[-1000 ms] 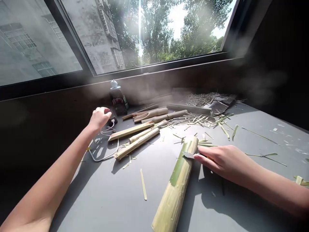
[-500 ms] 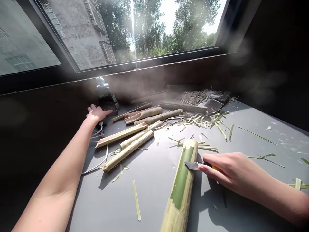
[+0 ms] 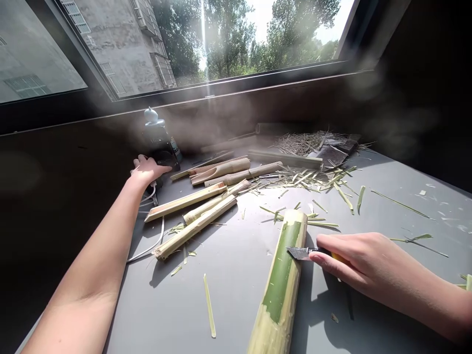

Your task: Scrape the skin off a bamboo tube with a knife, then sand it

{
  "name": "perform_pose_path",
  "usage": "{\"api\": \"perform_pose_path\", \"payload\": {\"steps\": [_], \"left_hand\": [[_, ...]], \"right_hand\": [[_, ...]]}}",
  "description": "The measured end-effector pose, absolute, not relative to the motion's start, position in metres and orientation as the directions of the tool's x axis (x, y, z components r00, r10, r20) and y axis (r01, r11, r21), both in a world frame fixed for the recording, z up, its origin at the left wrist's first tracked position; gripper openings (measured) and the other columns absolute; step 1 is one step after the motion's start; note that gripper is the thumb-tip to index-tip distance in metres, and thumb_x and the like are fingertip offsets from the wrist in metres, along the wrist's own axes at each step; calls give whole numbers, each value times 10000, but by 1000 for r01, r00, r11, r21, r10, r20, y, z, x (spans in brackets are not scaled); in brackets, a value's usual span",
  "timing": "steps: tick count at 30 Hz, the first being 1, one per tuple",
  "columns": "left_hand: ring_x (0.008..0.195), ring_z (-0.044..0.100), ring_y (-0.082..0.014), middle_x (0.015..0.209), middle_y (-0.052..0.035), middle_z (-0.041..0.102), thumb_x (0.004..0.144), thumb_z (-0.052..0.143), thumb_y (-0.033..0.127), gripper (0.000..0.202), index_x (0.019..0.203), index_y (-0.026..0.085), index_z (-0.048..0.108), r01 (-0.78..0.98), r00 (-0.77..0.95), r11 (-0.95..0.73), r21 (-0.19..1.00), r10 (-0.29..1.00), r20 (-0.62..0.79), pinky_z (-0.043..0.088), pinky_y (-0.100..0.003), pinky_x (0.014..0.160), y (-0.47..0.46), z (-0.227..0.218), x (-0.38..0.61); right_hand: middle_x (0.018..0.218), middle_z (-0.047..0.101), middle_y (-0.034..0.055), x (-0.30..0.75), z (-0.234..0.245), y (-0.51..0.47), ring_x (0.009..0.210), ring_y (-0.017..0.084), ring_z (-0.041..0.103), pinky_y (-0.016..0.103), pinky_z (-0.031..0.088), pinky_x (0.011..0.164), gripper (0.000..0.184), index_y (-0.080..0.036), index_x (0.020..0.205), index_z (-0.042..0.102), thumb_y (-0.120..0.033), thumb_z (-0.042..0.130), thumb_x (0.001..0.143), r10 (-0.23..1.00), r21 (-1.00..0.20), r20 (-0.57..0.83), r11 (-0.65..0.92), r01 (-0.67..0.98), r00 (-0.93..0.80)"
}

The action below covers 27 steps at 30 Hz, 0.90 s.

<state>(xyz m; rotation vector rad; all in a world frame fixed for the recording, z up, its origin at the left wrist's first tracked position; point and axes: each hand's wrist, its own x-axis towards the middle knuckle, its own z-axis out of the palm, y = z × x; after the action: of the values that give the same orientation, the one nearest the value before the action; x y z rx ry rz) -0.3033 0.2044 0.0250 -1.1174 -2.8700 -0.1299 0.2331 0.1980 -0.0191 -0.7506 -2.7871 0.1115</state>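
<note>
My right hand is closed around a utility knife with a dark and yellow handle. Its blade lies against the upper part of a bamboo pole, which has a green strip of skin left between pale scraped areas. Far to the left, my left hand reaches out with thumb and fingers spread. It is at a dark upright object with a light-blue rounded top, deep in shadow; whether it touches this object is unclear. A white cable runs down from beside that hand.
Split bamboo pieces lie left of the pole, with more bamboo behind. Shavings and a heap of thin strips cover the back right of the grey table. A window rises beyond.
The view has shifted slightly, so the pole and right hand appear a little further right. The knife stays against the bamboo, and the left hand stays by the dark object.
</note>
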Motion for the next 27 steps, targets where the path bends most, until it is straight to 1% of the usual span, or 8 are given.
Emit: {"api": "perform_pose_path", "payload": {"steps": [6,11,17,21,24,27], "left_hand": [[1305,332,-368,1449,-164,325,865,605,633,669,1306,140,501,670,-742,740,57,665,83,391,-520,1004,205,25,-303],[1319,322,-377,1451,-175,319,870,567,676,713,1328,135,484,672,-740,739,55,666,87,396,-525,1003,205,26,-301],[1322,323,-382,1453,-180,319,857,562,703,751,1337,132,475,655,-755,754,47,652,70,386,-541,1015,207,28,-297],[1325,312,-381,1444,-178,327,870,525,716,744,1329,133,479,648,-761,759,62,643,91,374,-544,1019,208,28,-293],[1330,306,-381,1447,-174,325,884,524,696,715,1326,135,483,648,-761,758,74,642,96,365,-549,1026,207,27,-296],[1320,323,-380,1448,-172,327,896,563,637,665,1330,139,483,681,-732,726,92,676,85,352,-562,1037,208,25,-306]], "right_hand": [[488,472,-54,234,-18,197,383,129,452,294,262,428,423,-245,654,394,-488,404,1000,454,-130,272,891,435,-848],[501,462,-56,240,-29,198,403,137,453,303,260,448,406,-249,672,388,-495,419,993,480,-124,249,877,464,-841],[492,488,-43,235,-20,198,393,139,473,300,262,437,429,-248,649,416,-509,409,990,479,-179,225,876,448,-848],[484,498,-33,231,-15,198,383,142,477,302,267,425,454,-249,636,416,-531,381,990,485,-209,213,870,446,-848],[483,497,-34,232,-16,198,385,141,471,301,274,424,460,-250,635,406,-541,376,990,488,-217,213,868,446,-846],[487,495,-41,234,-17,197,389,139,464,296,285,422,445,-251,643,400,-529,390,990,478,-190,220,876,443,-850]]}}
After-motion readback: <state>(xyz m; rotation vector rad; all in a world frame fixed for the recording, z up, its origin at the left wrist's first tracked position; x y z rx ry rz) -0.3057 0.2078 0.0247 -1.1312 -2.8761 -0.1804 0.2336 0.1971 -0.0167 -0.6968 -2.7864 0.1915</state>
